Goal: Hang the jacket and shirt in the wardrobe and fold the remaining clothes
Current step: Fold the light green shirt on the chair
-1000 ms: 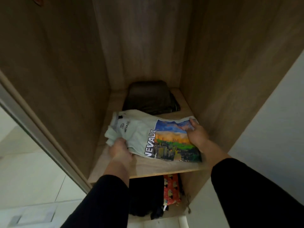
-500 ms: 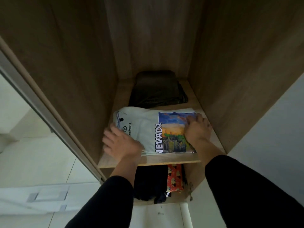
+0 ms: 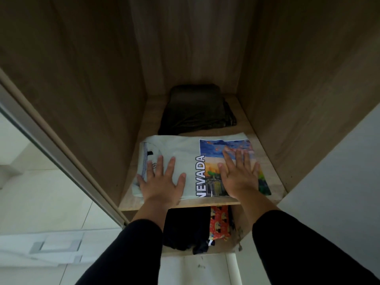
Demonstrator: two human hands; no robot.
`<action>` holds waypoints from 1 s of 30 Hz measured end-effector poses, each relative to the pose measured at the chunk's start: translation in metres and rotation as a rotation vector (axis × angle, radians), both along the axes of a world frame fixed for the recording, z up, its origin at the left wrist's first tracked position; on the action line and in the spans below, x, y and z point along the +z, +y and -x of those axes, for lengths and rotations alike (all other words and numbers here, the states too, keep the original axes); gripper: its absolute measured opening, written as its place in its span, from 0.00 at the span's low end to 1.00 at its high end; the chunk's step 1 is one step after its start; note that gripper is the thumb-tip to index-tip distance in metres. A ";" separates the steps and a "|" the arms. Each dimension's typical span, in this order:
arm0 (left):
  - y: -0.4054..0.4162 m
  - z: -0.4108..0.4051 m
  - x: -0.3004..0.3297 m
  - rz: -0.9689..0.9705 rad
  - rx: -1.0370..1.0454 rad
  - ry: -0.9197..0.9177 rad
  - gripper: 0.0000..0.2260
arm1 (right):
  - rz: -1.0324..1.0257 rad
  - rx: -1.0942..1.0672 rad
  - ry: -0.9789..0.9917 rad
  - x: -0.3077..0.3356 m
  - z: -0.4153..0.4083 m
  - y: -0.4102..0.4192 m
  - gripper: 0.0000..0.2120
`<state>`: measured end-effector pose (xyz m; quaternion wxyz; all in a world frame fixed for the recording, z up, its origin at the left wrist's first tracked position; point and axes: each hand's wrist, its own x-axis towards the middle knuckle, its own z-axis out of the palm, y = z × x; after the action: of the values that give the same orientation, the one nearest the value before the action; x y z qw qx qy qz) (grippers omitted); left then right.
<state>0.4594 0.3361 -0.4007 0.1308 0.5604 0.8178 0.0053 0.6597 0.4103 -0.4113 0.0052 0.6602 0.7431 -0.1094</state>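
Both hands lie flat on the folded T-shirt (image 3: 185, 161), which rests on the front part of the wardrobe shelf (image 3: 265, 161). The left hand (image 3: 161, 182) covers its collar end, the right hand (image 3: 239, 173) its printed end, with the lettering between them. Beyond the fingertips, at the back of the shelf, sits another folded garment (image 3: 195, 112), just behind the T-shirt. Below the wrists, on the lower shelf (image 3: 222, 248), lie more clothes (image 3: 185, 227), with a patterned piece (image 3: 219, 223) under the right wrist.

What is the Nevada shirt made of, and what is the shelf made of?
The Nevada shirt looks like soft matte knit cloth, probably cotton: it folds flat and has a ribbed collar. The shelf looks like wood-grain board, perhaps laminate, since pale streaks run along a thin flat edge.
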 end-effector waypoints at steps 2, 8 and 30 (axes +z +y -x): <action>0.008 0.007 0.010 0.069 -0.009 -0.052 0.29 | 0.063 -0.006 -0.036 0.007 0.004 0.004 0.27; -0.005 0.008 0.057 0.088 -0.030 -0.098 0.27 | 0.183 0.014 -0.084 0.056 0.011 -0.014 0.26; -0.324 0.031 0.278 -0.055 0.167 -0.119 0.27 | 0.194 0.332 -0.087 0.291 0.085 -0.305 0.20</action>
<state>0.4286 0.0120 -0.1232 0.1630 0.4925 0.8519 0.0717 0.5744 0.1051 -0.1204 0.1188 0.5291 0.8267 -0.1497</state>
